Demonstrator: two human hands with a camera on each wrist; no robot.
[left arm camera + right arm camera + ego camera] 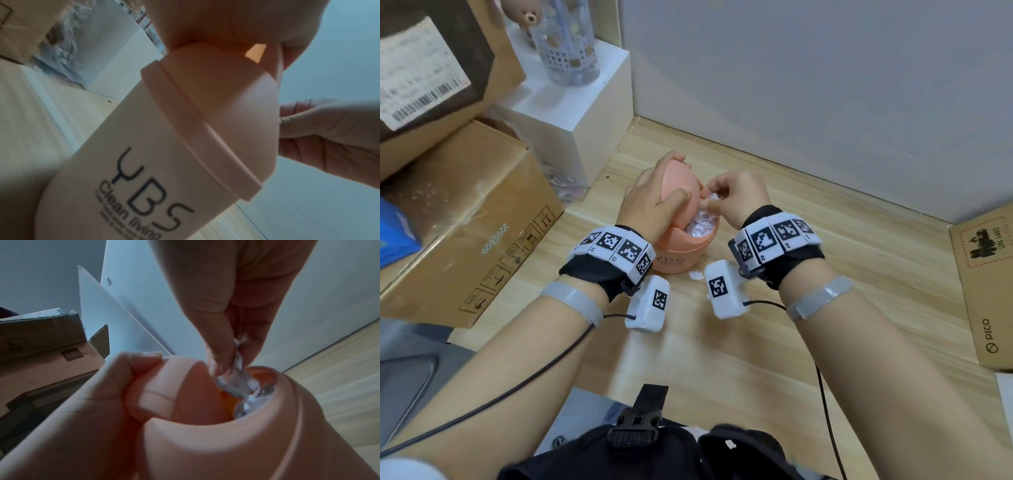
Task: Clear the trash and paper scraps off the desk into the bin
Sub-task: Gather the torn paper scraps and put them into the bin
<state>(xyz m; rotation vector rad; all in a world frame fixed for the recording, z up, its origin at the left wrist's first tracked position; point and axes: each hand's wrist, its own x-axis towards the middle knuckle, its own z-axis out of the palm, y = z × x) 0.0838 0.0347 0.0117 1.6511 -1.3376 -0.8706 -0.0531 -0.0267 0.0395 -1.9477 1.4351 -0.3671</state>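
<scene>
A small pink desk bin (pixel 675 257) marked "YBS" (pixel 144 186) stands on the wooden desk. My left hand (pixel 654 198) grips its domed swing lid (pixel 679 181) and holds it tipped open. The thumb (pixel 131 363) presses the lid's edge in the right wrist view. My right hand (pixel 736 197) hovers over the opening and pinches crumpled white paper scraps (pixel 238 360). Inside the bin lie several more scraps (pixel 700 226). One white scrap (pixel 695 274) lies on the desk at the bin's base.
Brown cardboard boxes (pixel 458 219) are stacked at the left, beside a white block (pixel 571 113) with a patterned bottle (pixel 566 41) on top. A flat carton (pixel 986 284) sits at the right edge. A grey wall runs behind the desk.
</scene>
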